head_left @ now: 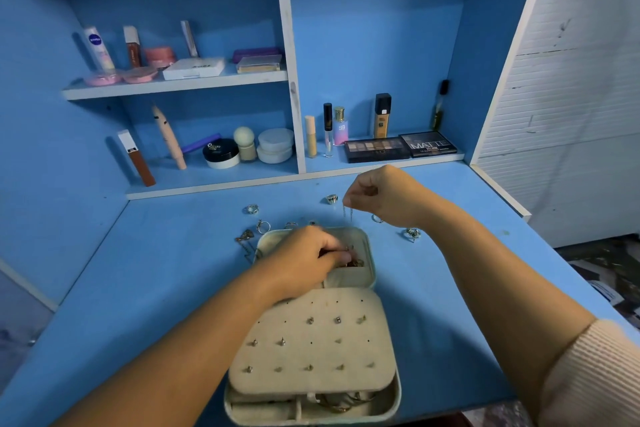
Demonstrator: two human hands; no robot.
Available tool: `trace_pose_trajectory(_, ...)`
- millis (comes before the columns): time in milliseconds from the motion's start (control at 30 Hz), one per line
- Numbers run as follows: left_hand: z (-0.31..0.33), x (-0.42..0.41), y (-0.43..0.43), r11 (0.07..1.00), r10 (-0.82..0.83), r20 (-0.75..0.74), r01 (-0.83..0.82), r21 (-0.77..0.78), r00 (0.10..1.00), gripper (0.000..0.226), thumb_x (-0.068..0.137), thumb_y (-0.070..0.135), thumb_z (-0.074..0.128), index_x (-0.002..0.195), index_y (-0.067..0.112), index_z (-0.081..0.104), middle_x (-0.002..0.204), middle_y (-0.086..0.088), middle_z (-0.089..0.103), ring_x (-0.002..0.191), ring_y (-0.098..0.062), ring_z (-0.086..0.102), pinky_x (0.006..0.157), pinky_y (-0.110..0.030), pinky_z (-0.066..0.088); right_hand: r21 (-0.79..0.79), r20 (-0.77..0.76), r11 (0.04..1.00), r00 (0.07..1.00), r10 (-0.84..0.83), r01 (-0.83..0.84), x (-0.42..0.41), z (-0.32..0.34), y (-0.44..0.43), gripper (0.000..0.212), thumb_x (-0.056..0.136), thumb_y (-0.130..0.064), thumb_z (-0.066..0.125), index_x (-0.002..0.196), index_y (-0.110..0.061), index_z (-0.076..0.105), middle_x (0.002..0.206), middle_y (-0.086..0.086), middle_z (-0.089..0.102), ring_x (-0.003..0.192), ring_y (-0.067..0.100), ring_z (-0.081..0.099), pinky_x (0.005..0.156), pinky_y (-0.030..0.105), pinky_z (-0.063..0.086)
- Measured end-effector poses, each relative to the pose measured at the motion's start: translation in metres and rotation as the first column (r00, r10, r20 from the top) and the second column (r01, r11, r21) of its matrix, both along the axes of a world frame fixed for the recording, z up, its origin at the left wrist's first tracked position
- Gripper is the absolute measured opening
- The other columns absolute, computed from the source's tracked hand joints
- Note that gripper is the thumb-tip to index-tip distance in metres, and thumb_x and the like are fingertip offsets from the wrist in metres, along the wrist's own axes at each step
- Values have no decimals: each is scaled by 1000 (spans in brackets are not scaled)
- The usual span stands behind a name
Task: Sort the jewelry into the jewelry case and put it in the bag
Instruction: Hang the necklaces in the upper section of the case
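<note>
From the head view, the jewelry case (372, 274) lies open on the blue desk (138, 270) straight in front of the person. Its long axis runs away from them: the studded earring panel (311, 343) covers the near half, and the padded far half lies beyond.

The left hand (304, 256) reaches into that far half, fingers curled. It seems to pinch a small gold piece (356, 262), though the detail there is too fine to be sure.

The right hand (377, 196) is raised just beyond the case's far rim, thumb and fingers pinched on a thin chain (348, 213) that hangs straight down, its lower end just beyond the rim.

The coming move likely turns on this: the chain's vertical length must travel back toward the person and down into the far half, where the left hand fills most of the room. The right hand is the one placed to do it.

Loose rings lie around the far rim, one (331, 199) beside the chain and another (412, 233) under the right wrist, so a low sweep could scatter them. The desk to the right of the case offers bare surface before its edge. No bag is in sight.
</note>
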State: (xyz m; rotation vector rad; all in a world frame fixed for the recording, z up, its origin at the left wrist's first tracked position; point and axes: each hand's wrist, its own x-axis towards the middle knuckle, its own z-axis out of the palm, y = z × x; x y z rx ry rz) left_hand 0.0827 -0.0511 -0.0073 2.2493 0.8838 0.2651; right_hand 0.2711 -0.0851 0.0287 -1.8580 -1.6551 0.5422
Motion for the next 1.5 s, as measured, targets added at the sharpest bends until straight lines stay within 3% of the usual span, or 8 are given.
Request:
trace_pose_trajectory(167, 1, -3, -6, 992, 65, 7, -65, 111, 998, 14, 90, 32, 67, 83, 24, 76, 70, 6, 65, 62, -2, 53, 57, -11, 38, -34, 23, 999, 999, -31, 31, 4, -11, 2, 15, 86, -36, 67, 87, -21, 72, 73, -7, 64, 67, 11, 56, 65, 25, 49)
trace_pose_trajectory(333, 4, -5, -18, 982, 49, -44, -40, 186, 998, 17, 95, 31, 59, 96, 24, 74, 84, 9, 67, 81, -10, 60, 79, -33, 50, -45, 9, 998, 999, -46, 46, 6, -18, 2, 14, 85, -35, 69, 86, -22, 73, 78, -10, 66, 75, 12, 61, 64, 22, 49)
trace_pose_trajectory(433, 4, -5, -23, 963, 63, -43, -49, 264, 997, 21, 97, 28, 54, 105, 25, 73, 94, 9, 70, 87, -8, 60, 81, -26, 48, -47, 2, 998, 999, -36, 36, 6, -20, 1, 14, 84, -35, 69, 85, -22, 73, 81, -6, 68, 77, 13, 62, 67, 27, 53)
trace_pose_trajectory(567, 4, -6, -22, 961, 115, -17, -107, 255, 993, 20, 94, 31, 59, 108, 30, 73, 97, 13, 66, 93, -6, 57, 82, -23, 45, -58, 28, 998, 1000, 11, -10, 2, -17, -2, 16, 86, -34, 68, 88, -19, 72, 73, -10, 62, 57, -2, 53, 45, 8, 37)
trace_pose_trajectory(733, 4, -10, -18, 976, 25, -116, 0, 217, 993, 25, 91, 40, 59, 113, 32, 69, 101, 12, 54, 98, -8, 53, 91, -32, 46, -50, 32, 998, 999, 38, -36, 0, -14, -4, 15, 86, -33, 68, 90, -19, 72, 75, -11, 62, 60, 1, 51, 44, 5, 35)
trace_pose_trajectory(933, 4, -16, -16, 990, -11, -44, 17, 143, 999, 22, 86, 50, 62, 100, 36, 71, 95, 18, 57, 95, 1, 55, 90, -28, 47, -113, 67, 992, 996, 60, -52, 0, -18, -5, 10, 85, -33, 69, 86, -24, 72, 80, -12, 65, 74, 5, 58, 65, 20, 48)
trace_pose_trajectory(1300, -2, -16, -14, 981, 46, -112, -23, 192, 993, 30, 79, 67, 55, 83, 38, 62, 94, 16, 46, 105, -6, 37, 94, -28, 36, -128, 232, 989, 968, 97, -69, -6, -20, -5, 8, 87, -29, 67, 88, -22, 70, 78, -16, 58, 72, 3, 54, 61, 15, 42)
trace_pose_trajectory(1500, -5, -14, -13, 985, 34, -186, -2, 170, 982, 39, 78, 74, 49, 85, 37, 60, 97, 18, 38, 108, -10, 27, 93, -30, 30, -50, 211, 999, 977, 16, -6, -12, -28, -5, 11, 82, -19, 69, 84, -20, 58, 78, -5, 59, 74, 16, 57, 61, 21, 46)
